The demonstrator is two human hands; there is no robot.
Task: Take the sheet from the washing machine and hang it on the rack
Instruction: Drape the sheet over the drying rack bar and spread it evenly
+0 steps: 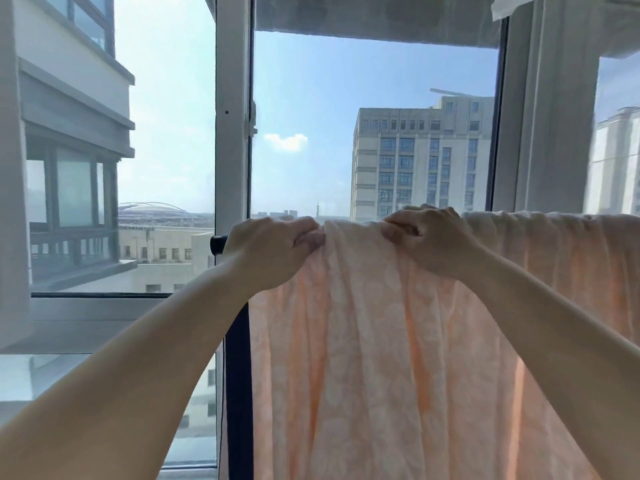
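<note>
Before a tall window [374,133] with white frames, head view: glass gives onto blue sky, one small cloud, and pale multi-storey buildings [422,161] outside. No brand, label or legible writing observed. Peach sheet [381,341] with a faint white pattern is draped over the top bar of the rack [219,244], whose dark end and dark upright show at the sheet's left edge; the bar runs left to right, and the cloth hangs straight down in vertical folds. Left hand [273,251] grips the sheet's bunched top edge, fingers curled. Right hand [426,237] likewise clutches the top edge, just beside the left.
</note>
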